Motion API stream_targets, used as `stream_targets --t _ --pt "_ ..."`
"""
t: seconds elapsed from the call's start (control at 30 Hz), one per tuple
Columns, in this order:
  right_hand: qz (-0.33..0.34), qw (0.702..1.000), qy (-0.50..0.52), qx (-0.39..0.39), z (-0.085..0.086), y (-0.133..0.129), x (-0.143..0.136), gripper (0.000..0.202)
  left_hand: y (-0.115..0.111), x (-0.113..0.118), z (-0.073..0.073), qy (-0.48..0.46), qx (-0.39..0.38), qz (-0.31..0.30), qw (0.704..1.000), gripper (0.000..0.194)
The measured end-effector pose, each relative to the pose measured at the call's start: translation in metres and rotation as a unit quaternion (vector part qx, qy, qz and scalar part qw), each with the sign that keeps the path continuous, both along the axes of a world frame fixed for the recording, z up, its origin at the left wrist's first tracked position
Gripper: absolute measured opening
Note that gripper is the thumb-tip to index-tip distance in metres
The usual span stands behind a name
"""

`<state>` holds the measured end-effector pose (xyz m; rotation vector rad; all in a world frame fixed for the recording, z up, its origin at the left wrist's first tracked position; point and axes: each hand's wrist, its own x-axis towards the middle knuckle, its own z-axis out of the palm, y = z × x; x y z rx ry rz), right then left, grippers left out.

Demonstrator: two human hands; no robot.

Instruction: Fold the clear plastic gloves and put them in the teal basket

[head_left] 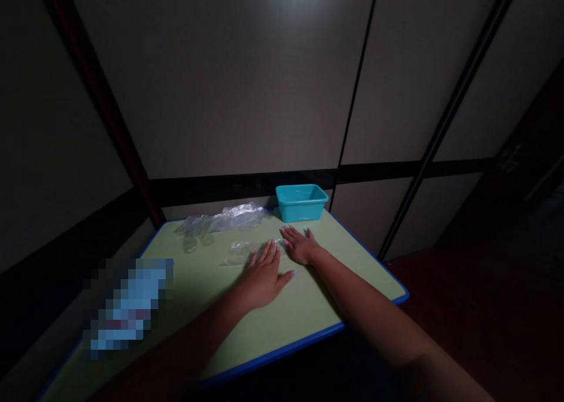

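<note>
A clear plastic sheet or bag (240, 250) lies flat on the pale green table, its exact kind hard to make out. My left hand (265, 277) rests over its near right part, fingers stretched out and thumb spread. At the sheet's right end my right hand (300, 246) lies flat with its fingers extended. Farther back on the left is a crumpled heap of clear plastic (229, 218), with thin glove-like pieces (191, 237) at its front left. Neither hand grasps anything.
A turquoise plastic basin (303, 207) stands at the table's back right. On the left side lies a blurred blue-and-white packet (132, 308). The green tabletop (282, 337) has a blue edge. Behind it rises a panelled cabinet wall (247, 96).
</note>
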<state>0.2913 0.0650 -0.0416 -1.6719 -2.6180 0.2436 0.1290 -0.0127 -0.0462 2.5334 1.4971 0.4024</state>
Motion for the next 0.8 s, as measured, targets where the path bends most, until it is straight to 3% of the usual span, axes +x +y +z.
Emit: stream_targets --t 0.2,0.33,0.53,0.8 --pt "0.056 0.997 -0.044 0.022 -0.011 0.007 0.005 0.066 0.019 0.052 0.022 -0.117 -0.039 0.054 0.991 0.069" --pt "0.029 0.997 -0.046 0.050 -0.024 0.015 0.007 0.062 0.034 0.078 0.017 -0.128 -0.054 0.083 0.987 0.073" --pt "0.065 0.996 -0.061 0.026 -0.011 0.010 0.007 0.075 0.047 0.067 -0.001 -0.088 -0.060 0.156 0.982 0.072" --pt "0.020 0.999 -0.023 0.031 -0.012 0.006 0.001 0.057 0.045 0.048 -0.011 0.040 -0.042 0.219 0.974 0.083"
